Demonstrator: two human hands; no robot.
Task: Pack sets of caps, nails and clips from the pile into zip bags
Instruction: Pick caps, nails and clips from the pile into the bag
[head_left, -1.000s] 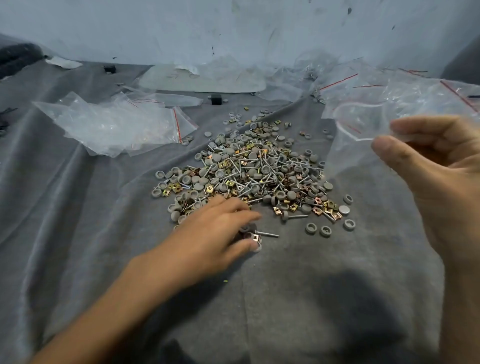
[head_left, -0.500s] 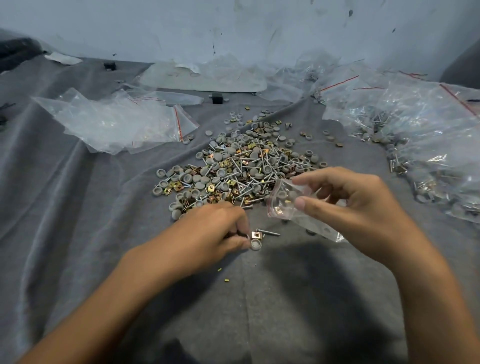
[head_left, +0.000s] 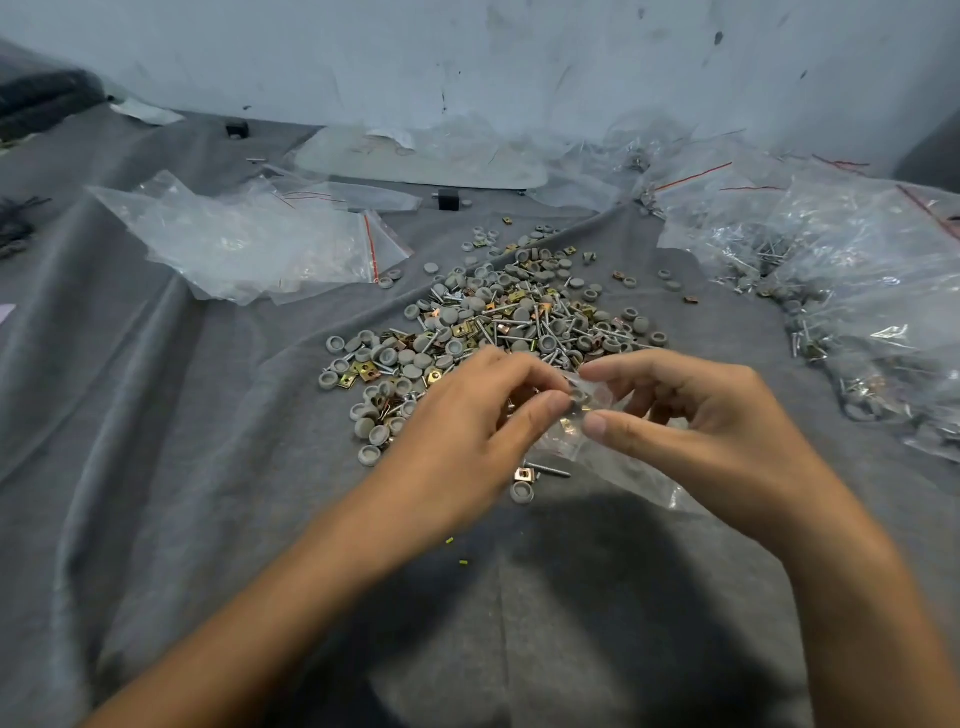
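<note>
Both hands meet over the near edge of the pile (head_left: 509, 322) of grey caps, nails and brass-coloured clips, with a small clear zip bag (head_left: 563, 441) between them. The right hand (head_left: 696, 415) grips the bag between thumb and curled fingers, and the rest of the bag trails off to the near right under its palm. The left hand (head_left: 467, 415) has its fingers curled, with thumb and forefinger pinching the bag's mouth; any small piece between them is hidden. Just near of the hands a cap (head_left: 521, 492), a clip (head_left: 523, 473) and a nail (head_left: 550, 470) lie together on the grey cloth (head_left: 208, 467). Empty bags (head_left: 249, 244) lie far left, and filled bags (head_left: 857, 291) are heaped at the right.
</note>
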